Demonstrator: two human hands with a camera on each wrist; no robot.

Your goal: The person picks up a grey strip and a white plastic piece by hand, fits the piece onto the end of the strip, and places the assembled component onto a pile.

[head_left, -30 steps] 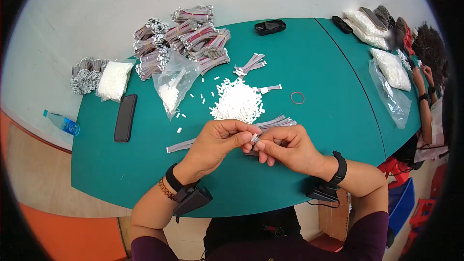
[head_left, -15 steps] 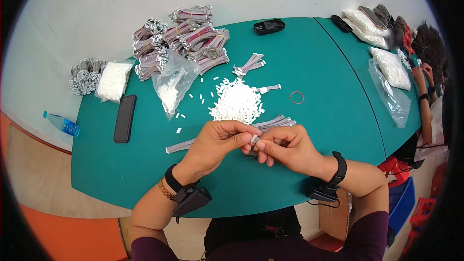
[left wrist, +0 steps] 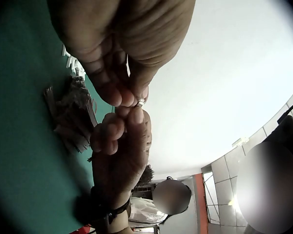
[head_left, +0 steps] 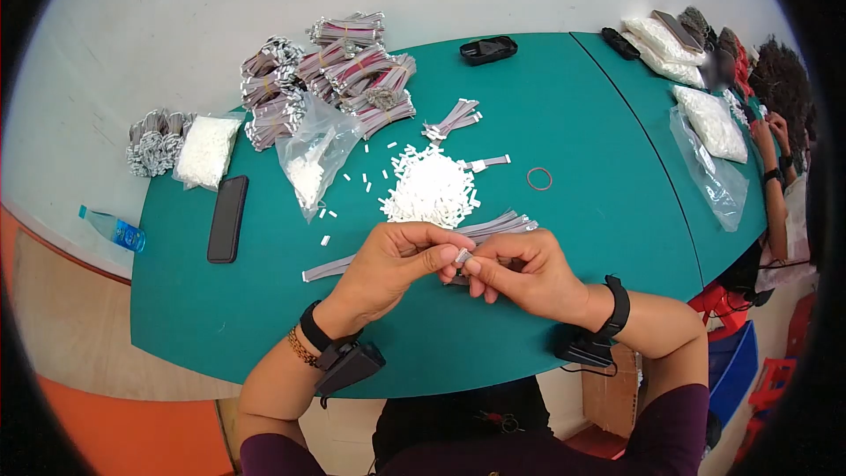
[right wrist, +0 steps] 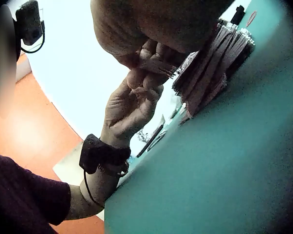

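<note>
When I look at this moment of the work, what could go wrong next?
The small white piece, held where the left grip and right grip meet, might slip and be hard to find among similar pieces.
The loose white pile lies just beyond the hands, so a careless knuckle could scatter it.
The grey cables lie partly hidden behind the hands and might be dragged.
</note>
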